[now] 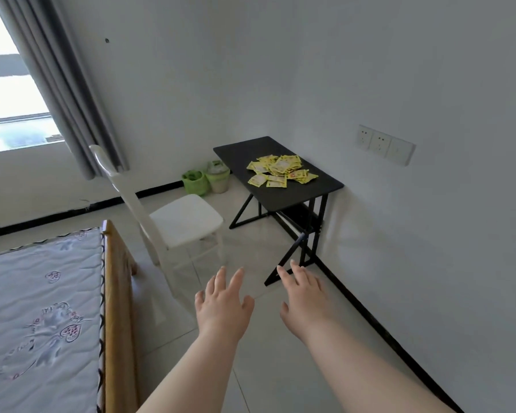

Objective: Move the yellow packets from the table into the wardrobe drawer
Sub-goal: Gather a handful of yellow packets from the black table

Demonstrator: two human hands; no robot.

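Currently both hands empty: left hand (224, 302) and right hand (303, 296) held out palm-down over the glossy tile floor (265, 368), fingers spread and straight. Yellow packets (280, 171), flat crinkly foil squares, lie in a loose heap on the far matte black table (256, 150) against the right wall, well apart from the hands. White chair (179, 219) sits left of the table, between it and the bed (42, 308). Two green bins (206, 180) behind. Packet print unreadable; bed cut off at left.

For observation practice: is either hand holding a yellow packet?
No: left hand and right hand are empty; the packets lie on the table.
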